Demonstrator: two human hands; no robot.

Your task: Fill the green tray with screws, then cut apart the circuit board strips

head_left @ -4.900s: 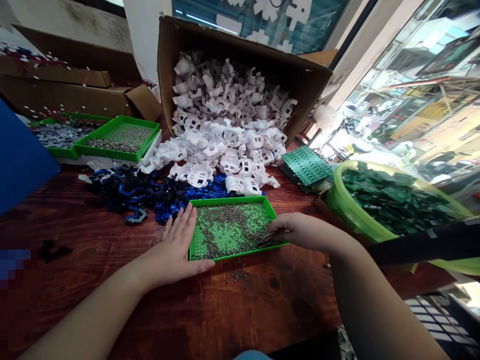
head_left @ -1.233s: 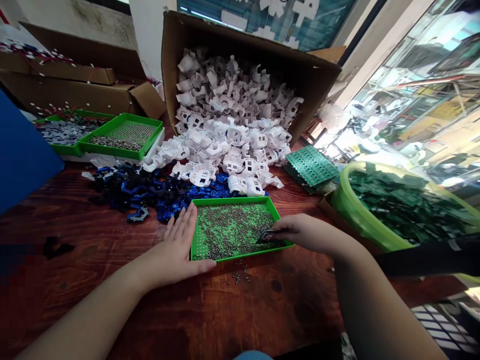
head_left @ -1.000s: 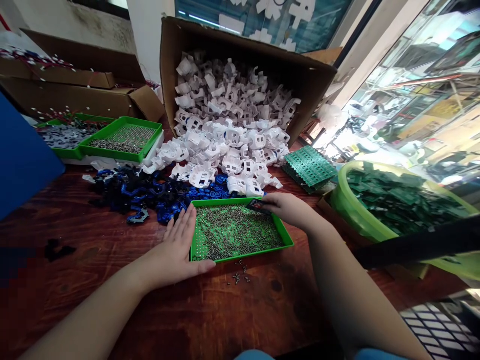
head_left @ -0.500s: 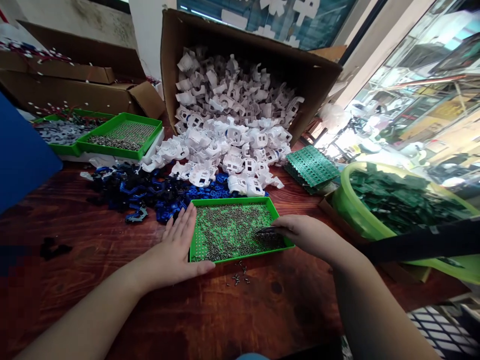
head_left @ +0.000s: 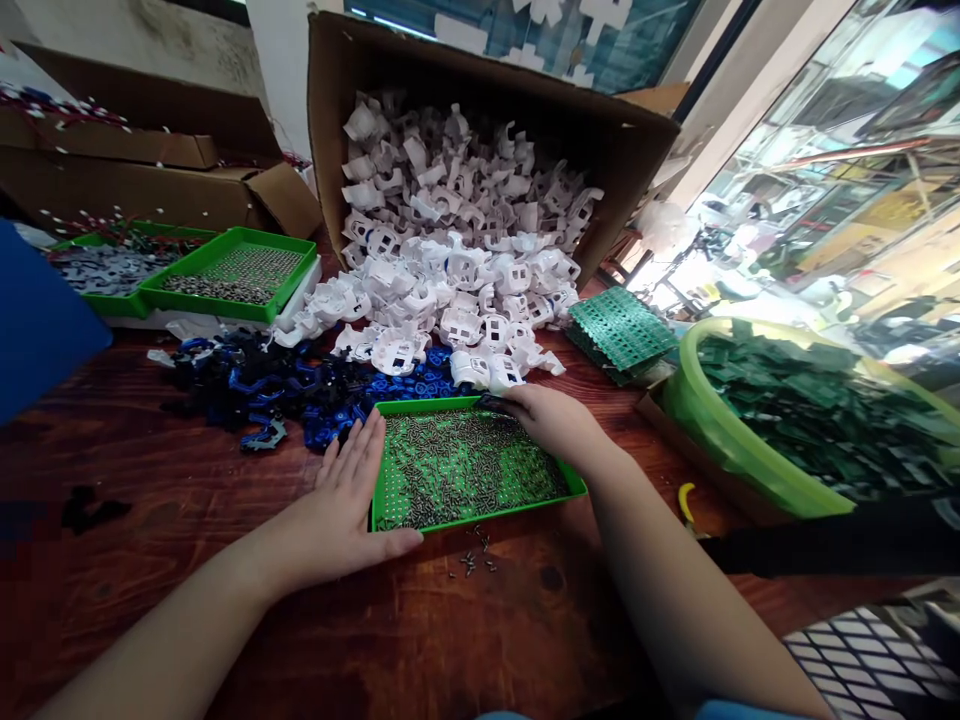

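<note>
A shallow green tray [head_left: 480,522] lies on the wooden table, its perforated floor strewn with small metal screws [head_left: 450,465]. Against the tray's left side rests my left hand [head_left: 352,490], fingers stretched along the wall and thumb by the front edge. My right hand [head_left: 551,420] is closed at the tray's far right part, gripping a thin dark flat piece [head_left: 493,403] near the back rim. What kind of piece it is cannot be made out. Several loose screws [head_left: 471,562] lie on the table in front of the tray.
Behind the tray are blue and black plastic parts [head_left: 300,385] and white plastic housings [head_left: 465,270] spilling from a cardboard box [head_left: 645,180]. Green boards [head_left: 622,330] and a yellow-green basin [head_left: 690,400] stand right. Another green tray [head_left: 274,308] sits back left.
My right hand, with the dark flat piece, has moved from the tray's right part up and left to its back rim. My left hand stays against the tray's left side.
</note>
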